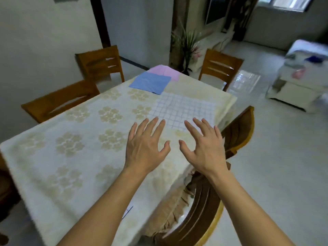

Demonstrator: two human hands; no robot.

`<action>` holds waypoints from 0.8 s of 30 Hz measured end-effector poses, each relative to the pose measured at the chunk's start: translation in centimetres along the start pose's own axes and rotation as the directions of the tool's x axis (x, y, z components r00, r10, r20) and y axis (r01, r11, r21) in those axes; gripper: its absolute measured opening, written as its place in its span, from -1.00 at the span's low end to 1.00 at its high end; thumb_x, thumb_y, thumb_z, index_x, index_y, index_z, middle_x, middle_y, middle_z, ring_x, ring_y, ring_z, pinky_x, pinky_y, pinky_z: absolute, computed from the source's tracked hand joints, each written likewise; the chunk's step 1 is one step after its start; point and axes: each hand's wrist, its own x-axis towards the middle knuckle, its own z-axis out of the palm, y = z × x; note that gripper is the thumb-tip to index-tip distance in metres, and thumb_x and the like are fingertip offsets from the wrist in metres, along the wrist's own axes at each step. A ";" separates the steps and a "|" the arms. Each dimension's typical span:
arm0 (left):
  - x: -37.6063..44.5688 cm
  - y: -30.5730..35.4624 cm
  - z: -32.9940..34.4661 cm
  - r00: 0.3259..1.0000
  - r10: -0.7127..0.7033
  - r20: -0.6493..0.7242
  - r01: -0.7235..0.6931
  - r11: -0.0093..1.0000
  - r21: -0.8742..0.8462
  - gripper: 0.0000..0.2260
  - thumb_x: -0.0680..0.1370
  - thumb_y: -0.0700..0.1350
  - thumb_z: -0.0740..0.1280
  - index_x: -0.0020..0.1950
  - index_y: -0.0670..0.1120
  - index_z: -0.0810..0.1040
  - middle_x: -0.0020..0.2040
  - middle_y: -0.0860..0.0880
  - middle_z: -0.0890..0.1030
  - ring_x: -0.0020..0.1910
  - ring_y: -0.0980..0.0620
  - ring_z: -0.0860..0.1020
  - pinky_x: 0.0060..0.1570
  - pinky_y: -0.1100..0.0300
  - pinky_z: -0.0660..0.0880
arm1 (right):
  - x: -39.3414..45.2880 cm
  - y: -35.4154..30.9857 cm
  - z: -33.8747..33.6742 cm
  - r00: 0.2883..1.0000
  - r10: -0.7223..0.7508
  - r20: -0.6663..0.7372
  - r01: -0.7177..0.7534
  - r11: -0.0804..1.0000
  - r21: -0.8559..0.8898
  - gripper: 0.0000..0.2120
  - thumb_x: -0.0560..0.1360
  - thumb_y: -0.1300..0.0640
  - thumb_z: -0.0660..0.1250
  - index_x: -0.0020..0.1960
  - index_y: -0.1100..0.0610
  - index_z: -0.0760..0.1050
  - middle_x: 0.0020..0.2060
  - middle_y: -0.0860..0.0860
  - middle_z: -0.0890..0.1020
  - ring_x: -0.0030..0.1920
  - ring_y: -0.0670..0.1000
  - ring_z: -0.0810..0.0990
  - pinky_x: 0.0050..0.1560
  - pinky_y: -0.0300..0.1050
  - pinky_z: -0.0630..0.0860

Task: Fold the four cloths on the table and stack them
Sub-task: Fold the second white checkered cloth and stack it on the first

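Observation:
A white cloth with a blue grid point(184, 108) lies flat near the table's right edge. Beyond it a blue cloth point(150, 82) lies flat, overlapping a pink cloth point(166, 71) at the far end. A pale yellow cloth point(192, 85) seems to lie to the right of the blue one, hard to tell from the tablecloth. My left hand point(144, 146) and my right hand point(204, 146) hover side by side with fingers spread, just short of the checked cloth's near edge. Neither hand holds anything.
The table point(58, 157) wears a cream tablecloth with gold flower prints. Wooden chairs stand at the left point(60, 100), far left point(101, 63), far right point(221, 66) and close on the right point(236, 132). A potted plant point(186, 43) stands behind.

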 end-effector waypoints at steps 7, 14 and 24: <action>3.1 10.3 1.9 0.971 0.239 0.011 -0.236 0.966 -0.107 -0.44 0.52 0.19 0.18 0.48 0.02 0.39 0.46 -0.03 0.44 0.43 -0.09 0.39 0.44 -0.15 0.25 | -4.1 9.0 -5.4 0.968 0.214 -0.132 -0.222 0.974 -0.048 -0.41 0.51 -0.29 0.16 0.47 -0.08 0.39 0.44 0.02 0.44 0.51 0.09 0.28 0.51 0.22 0.16; 3.7 21.5 3.2 0.927 0.374 0.020 -0.365 0.914 -0.175 -0.45 0.52 0.19 0.17 0.47 0.01 0.40 0.45 -0.03 0.45 0.43 -0.08 0.38 0.43 -0.14 0.25 | -8.9 17.9 -10.1 0.919 0.344 -0.193 -0.363 0.929 -0.073 -0.40 0.50 -0.30 0.13 0.46 -0.07 0.40 0.44 0.03 0.44 0.50 0.09 0.31 0.49 0.25 0.19; 2.4 37.7 6.5 0.898 0.438 0.038 -0.425 0.887 -0.183 -0.42 0.54 0.23 0.14 0.52 0.02 0.34 0.48 -0.02 0.41 0.46 -0.07 0.35 0.44 -0.15 0.24 | -16.9 31.5 -16.3 0.877 0.403 -0.262 -0.442 0.891 -0.109 -0.40 0.47 -0.25 0.19 0.44 -0.03 0.45 0.42 0.06 0.47 0.48 0.11 0.35 0.47 0.24 0.25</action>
